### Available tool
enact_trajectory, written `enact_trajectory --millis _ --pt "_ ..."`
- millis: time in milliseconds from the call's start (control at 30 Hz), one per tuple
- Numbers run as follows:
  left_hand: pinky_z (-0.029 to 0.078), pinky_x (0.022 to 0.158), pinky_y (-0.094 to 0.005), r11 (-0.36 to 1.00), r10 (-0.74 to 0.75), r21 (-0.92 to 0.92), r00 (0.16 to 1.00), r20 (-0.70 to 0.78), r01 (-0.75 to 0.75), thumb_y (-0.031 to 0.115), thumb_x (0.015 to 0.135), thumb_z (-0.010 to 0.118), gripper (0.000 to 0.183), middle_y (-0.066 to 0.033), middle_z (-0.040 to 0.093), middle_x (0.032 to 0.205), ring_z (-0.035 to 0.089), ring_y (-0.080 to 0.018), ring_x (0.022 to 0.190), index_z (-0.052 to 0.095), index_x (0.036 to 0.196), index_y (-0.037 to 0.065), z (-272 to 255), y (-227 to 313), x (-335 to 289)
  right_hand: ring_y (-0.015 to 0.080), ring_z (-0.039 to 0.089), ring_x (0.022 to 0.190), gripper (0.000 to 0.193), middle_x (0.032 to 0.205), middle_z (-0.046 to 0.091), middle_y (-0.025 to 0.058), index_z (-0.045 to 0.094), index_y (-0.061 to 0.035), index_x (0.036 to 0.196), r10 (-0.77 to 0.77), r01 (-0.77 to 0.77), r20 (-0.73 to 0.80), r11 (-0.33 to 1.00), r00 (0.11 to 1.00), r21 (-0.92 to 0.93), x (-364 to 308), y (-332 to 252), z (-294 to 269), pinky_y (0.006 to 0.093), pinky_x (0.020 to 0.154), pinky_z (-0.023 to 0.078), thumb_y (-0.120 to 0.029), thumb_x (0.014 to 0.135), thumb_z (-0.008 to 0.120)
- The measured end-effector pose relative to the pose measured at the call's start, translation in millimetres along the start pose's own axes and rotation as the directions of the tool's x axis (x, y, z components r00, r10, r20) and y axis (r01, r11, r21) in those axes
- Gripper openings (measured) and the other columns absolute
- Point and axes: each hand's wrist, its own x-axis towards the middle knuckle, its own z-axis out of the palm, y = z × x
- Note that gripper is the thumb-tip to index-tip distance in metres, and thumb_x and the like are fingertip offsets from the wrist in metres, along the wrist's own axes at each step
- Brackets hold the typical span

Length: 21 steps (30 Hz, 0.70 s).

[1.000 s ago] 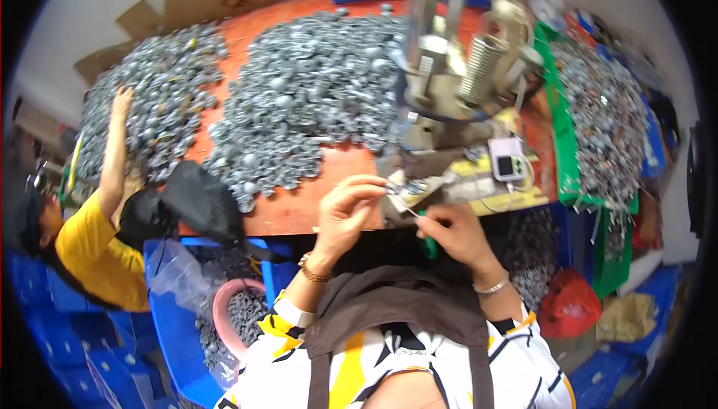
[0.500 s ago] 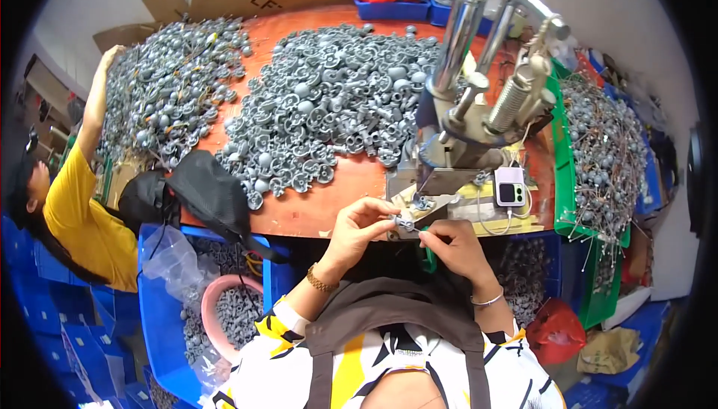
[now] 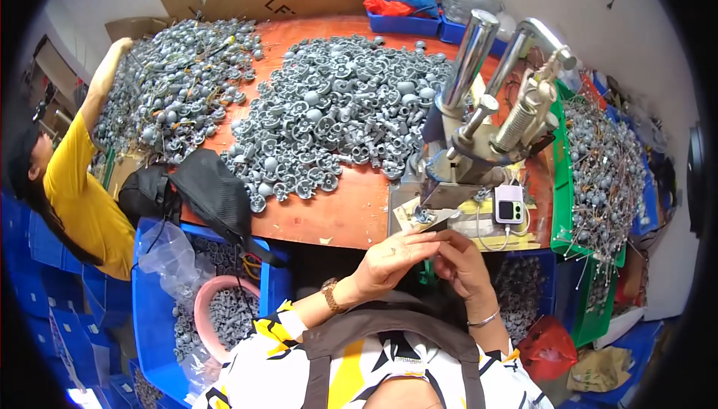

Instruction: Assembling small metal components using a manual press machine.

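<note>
My left hand point(image 3: 395, 261) is in front of the press at the table's near edge, its fingers pressed together and pointing right. Its fingertips meet those of my right hand point(image 3: 462, 263), which is closed in a pinch. Whatever lies between the fingers is hidden. Below them, a bit of a green thing point(image 3: 426, 271) shows, too covered to name. Just beyond the hands stands a metal hand press point(image 3: 460, 162) with shiny posts and a spring. On its base lies a small grey plastic part point(image 3: 424, 215).
A heap of grey plastic parts point(image 3: 344, 102) covers the orange table point(image 3: 321, 218). Another heap of wired grey pieces point(image 3: 179, 80) lies left, where a person in yellow point(image 3: 82, 192) reaches in. Around me are a black bag point(image 3: 213, 188), blue bin point(image 3: 161, 327), green crate point(image 3: 561, 177) and small cabled device point(image 3: 509, 207).
The small grey part held between my hands half a second ago is now out of sight. My left hand has moved right and lower, its fingers now over my right fingertips.
</note>
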Motion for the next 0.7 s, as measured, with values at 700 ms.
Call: enact_trajectory --millis 700 --pt "0.050 0.091 -0.0316 0.940 -0.314 -0.246 0.884 -0.347 0.238 -0.007 0.093 0.048 0.025 -0.0165 0.068 0.108 0.065 -0.0236 0.104 0.062 0.113 -0.005 -37 12 -1 0.0084 0.058 0.059 0.019 0.071 0.064 0.0037 0.065 0.0017 0.098 -0.259 0.242 -0.007 0.914 0.966 -0.325 -4 -7 -30 0.0205 0.058 0.048 0.001 0.079 0.063"
